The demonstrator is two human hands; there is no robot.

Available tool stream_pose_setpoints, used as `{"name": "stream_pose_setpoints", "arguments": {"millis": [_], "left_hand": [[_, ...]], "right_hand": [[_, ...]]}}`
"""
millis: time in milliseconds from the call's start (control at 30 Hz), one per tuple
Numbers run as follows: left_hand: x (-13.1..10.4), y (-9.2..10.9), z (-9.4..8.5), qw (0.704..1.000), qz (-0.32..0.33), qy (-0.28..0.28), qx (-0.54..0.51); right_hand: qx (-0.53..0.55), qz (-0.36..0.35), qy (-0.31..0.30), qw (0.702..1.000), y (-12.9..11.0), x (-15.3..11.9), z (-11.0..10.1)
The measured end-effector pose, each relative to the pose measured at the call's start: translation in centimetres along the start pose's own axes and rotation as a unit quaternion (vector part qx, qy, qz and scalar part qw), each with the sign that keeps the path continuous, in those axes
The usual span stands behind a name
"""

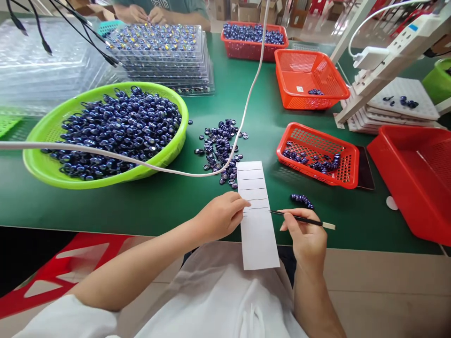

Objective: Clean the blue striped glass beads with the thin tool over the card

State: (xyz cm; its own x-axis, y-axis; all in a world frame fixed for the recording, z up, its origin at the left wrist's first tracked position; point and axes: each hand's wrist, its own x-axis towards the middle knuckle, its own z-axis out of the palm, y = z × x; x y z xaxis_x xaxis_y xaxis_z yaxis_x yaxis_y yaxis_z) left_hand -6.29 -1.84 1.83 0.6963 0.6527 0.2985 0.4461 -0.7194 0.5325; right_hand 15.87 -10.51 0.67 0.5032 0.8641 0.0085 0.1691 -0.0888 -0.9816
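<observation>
A long white paper strip with several black cross lines lies over the table's front edge, its lower end hanging past it. My left hand is closed at the strip's left side, fingertips on the paper and partly covering a line. Slim black tweezers with a pale back end are held in my right hand. Their fine tip points left at the strip's right edge. Small shiny dark-blue ring-like pieces lie loose beyond the strip. A short row of the same pieces lies above my right hand.
A green basket heaped with blue pieces stands left. Red baskets and a red bin are on the right and back. A white cable hangs across. Clear trays are stacked before another person's hands.
</observation>
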Motion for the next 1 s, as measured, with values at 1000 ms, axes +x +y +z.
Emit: {"name": "stream_pose_setpoints", "arguments": {"millis": [1000], "left_hand": [[-2.5,-0.9,1.0,0.994,0.049,-0.033,0.095]], "right_hand": [[-0.112,0.021,-0.084,0.990,-0.6,-0.1,2.8]]}}
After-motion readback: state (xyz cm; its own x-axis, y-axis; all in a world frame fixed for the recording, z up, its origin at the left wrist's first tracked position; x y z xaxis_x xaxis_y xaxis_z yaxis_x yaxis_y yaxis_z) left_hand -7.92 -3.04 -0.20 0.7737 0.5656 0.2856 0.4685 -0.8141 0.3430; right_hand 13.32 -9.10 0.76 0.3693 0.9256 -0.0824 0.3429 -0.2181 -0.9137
